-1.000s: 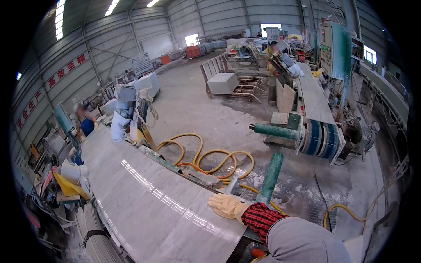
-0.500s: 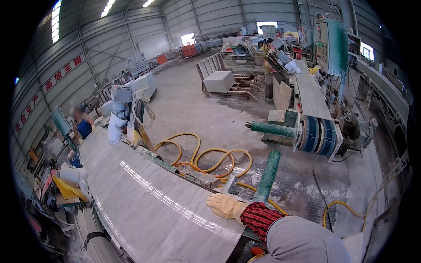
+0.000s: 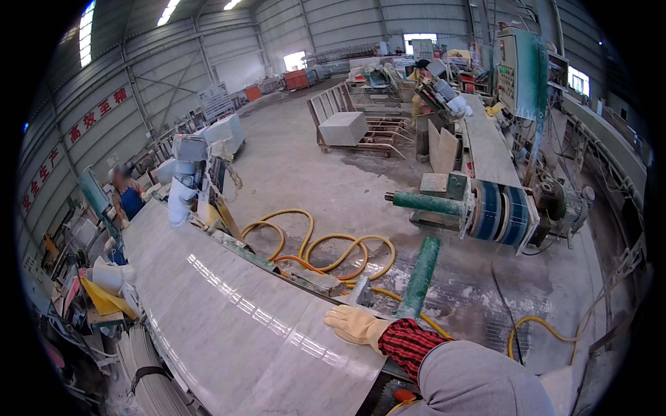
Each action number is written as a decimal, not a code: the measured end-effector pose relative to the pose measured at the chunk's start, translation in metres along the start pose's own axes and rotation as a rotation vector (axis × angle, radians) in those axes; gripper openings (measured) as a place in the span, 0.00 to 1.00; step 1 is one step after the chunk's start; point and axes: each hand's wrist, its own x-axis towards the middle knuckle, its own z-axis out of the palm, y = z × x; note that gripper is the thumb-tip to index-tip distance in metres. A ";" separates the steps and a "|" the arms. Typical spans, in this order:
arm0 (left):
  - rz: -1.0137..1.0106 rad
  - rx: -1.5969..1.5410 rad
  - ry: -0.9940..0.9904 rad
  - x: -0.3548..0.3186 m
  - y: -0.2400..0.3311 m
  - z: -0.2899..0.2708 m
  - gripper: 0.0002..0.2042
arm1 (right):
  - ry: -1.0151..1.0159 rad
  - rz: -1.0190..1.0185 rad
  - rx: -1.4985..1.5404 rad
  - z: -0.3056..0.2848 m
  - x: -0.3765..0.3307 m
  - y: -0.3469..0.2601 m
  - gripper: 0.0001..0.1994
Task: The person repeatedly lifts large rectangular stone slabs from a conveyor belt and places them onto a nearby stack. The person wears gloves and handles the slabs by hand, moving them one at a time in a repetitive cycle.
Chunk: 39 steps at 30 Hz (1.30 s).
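Note:
My right hand wears a cream rubber glove and a red-and-black checked cuff. It lies flat on the right-hand edge of a long polished stone slab, fingers stretched out over the surface and holding nothing. The slab is pale grey with faint veins, and lamp reflections run along it. Just beyond the hand, at the slab's edge, is a small grey metal bracket, beside a thick green roller or tube. My left hand is out of view.
Yellow hoses coil on the wet floor. A conveyor with blue belts stands to the right, below a control cabinet. A person in a blue apron is at the slab's far end. Bundled grey strips lie at lower left.
The whole view shifts very slightly. My right hand stays flat in the same place on the slab. At the far left, the person in the apron has shifted a little.

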 end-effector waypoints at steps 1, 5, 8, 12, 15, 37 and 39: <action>0.003 -0.003 0.006 0.000 0.000 0.001 0.25 | 0.002 0.002 0.002 -0.001 0.000 -0.001 0.20; 0.000 -0.040 0.025 0.000 0.000 0.001 0.24 | 0.045 -0.012 0.015 0.002 -0.002 0.001 0.20; -0.004 -0.068 0.046 0.000 0.005 -0.007 0.24 | 0.055 0.003 0.035 0.000 -0.002 -0.002 0.19; 0.010 -0.116 0.099 -0.005 0.012 -0.025 0.23 | 0.061 0.025 0.044 -0.005 -0.002 -0.006 0.19; -0.084 -0.130 -0.031 -0.003 -0.009 0.009 0.24 | 0.096 0.031 0.016 -0.003 -0.003 -0.008 0.18; -0.023 0.046 0.058 -0.013 -0.004 0.009 0.22 | 0.138 0.006 0.023 -0.004 -0.014 -0.006 0.16; 0.016 0.046 0.121 -0.016 -0.016 0.025 0.22 | 0.117 0.045 0.048 -0.012 -0.015 -0.012 0.16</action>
